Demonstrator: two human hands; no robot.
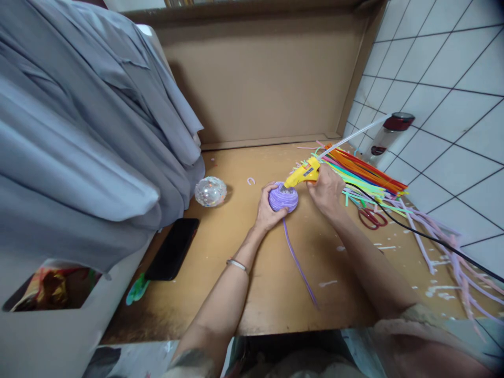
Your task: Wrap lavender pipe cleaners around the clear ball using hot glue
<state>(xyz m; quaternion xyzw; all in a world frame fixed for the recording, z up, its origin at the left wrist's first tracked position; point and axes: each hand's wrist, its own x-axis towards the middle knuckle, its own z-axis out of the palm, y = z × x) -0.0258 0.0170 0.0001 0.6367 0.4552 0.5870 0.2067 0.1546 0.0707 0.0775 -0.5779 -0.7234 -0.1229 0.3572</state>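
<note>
My left hand point(268, 209) grips the side of a round purple ball point(284, 202) wound from pipe cleaner, thumb at the front and fingers behind. From the ball a loose purple strand point(296, 257) trails over the table toward me. In my right hand point(327, 190) is a yellow glue gun point(303, 173), its nozzle at the top of the ball; whether it touches cannot be made out. A long clear glue stick point(354, 135) sticks out of the gun's back. A black cord point(397, 226) runs from it to the right.
Bundles of coloured pipe cleaners point(366, 176) lie at the right, with red-handled scissors point(372, 218) beside them and a jar point(388, 136) behind. Left on the wooden table point(236, 252) are a clear faceted ball point(210, 191) and a black phone point(173, 249). Grey cloth point(118, 131) hangs at the left.
</note>
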